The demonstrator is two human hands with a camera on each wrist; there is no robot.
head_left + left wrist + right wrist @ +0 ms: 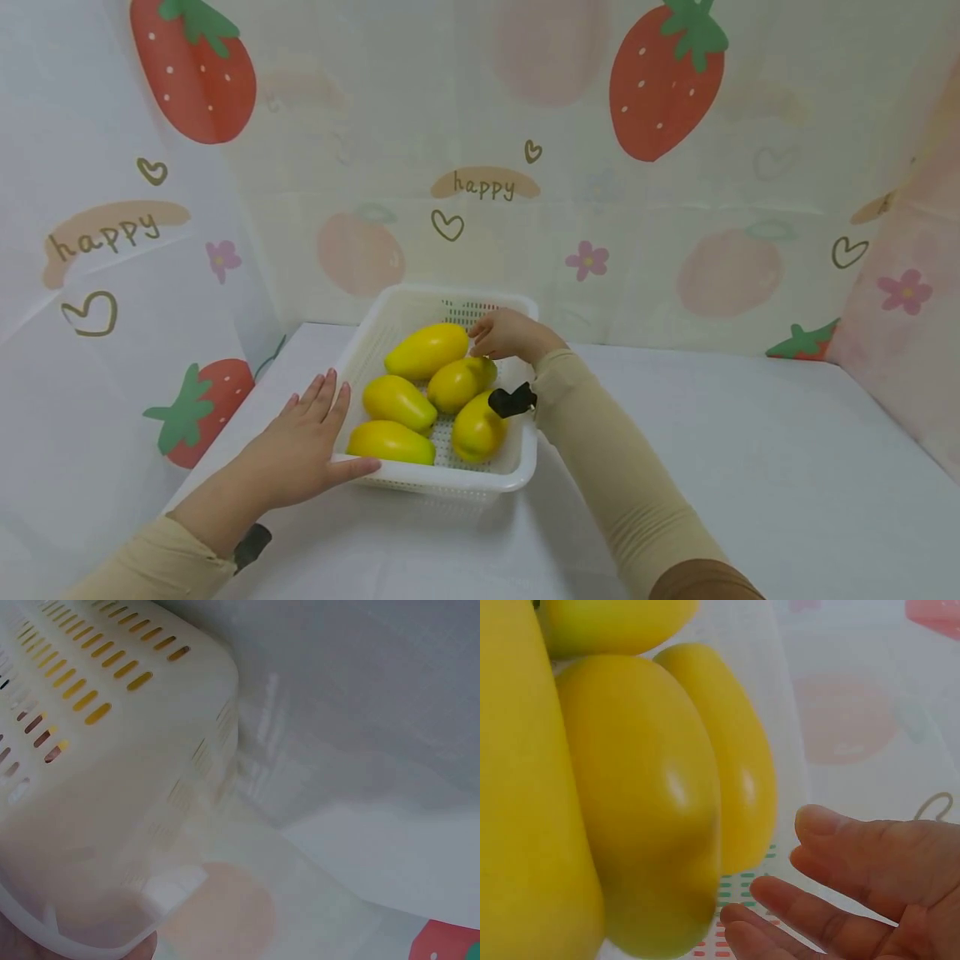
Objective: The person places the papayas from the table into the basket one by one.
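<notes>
A white plastic basket (457, 477) holds several smooth yellow fruits with greenish ends, shaped like mangoes or papayas. My left hand (296, 450) rests at the basket's near left corner, fingers straight and spread, thumb along the front rim. From below, the left wrist view shows the slotted basket wall (97, 795) with fingertips at its rim. Over the back right of the basket, my right hand (513, 335) has its fingers loosely bent and holds nothing. It is nearest the rear fruit (426, 352) and the middle fruit (459, 385). A gap separates its fingers (821, 823) from the long fruit (739, 765) in the right wrist view.
The basket stands on a white-covered table (720, 467), close to the back cloth (480, 108) printed with strawberries, hearts and "happy". Similar cloth hangs at both sides. A thin green cord (270, 358) runs by the table's back left corner.
</notes>
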